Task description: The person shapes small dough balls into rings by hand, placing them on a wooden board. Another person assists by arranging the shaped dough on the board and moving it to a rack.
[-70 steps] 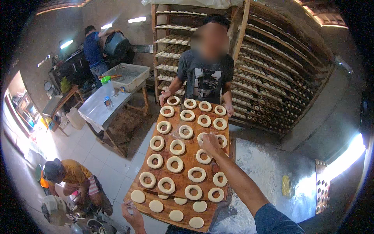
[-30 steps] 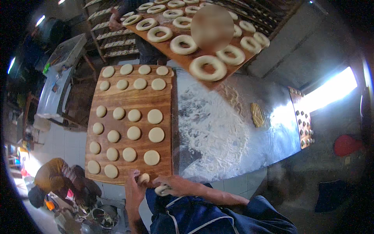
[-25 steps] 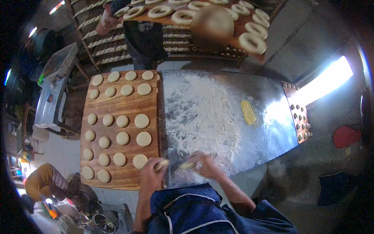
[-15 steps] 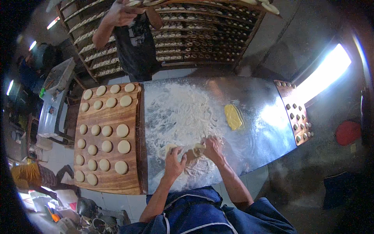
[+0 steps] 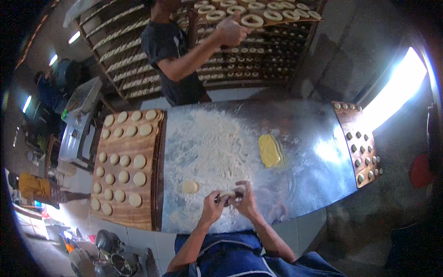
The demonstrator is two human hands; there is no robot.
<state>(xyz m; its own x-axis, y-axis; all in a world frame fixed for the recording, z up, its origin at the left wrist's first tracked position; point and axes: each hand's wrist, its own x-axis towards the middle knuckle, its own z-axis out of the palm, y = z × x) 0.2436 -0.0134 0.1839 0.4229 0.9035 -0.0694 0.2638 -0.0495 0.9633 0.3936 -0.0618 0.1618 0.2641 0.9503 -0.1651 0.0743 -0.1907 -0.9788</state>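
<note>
Over the floured table (image 5: 304, 124), close to its near edge, my two hands are together on one small piece of pale dough (image 5: 226, 194). My left hand (image 5: 212, 207) has its fingers curled round the left part of the dough. On the other side, my right hand (image 5: 248, 203) grips it with thumb and fingers, partly hiding it. A round, flat dough disc (image 5: 190, 186) lies on the flour left of my left hand, not touched. Loose white flour (image 5: 217, 147) spreads beyond my hands.
A wooden board (image 5: 150, 177) with dough rounds covers the table's left end; another board (image 5: 350, 123) with dough pieces is at the right. A yellow slab of fat (image 5: 270, 151) lies right of the flour. Across the table, a person (image 5: 177, 60) holds a tray of dough rings (image 5: 252, 21) before racks.
My hands have come together on the dough piece, nearer to me. My left hand has left the dough disc's side. The person opposite has turned and moved right with the tray.
</note>
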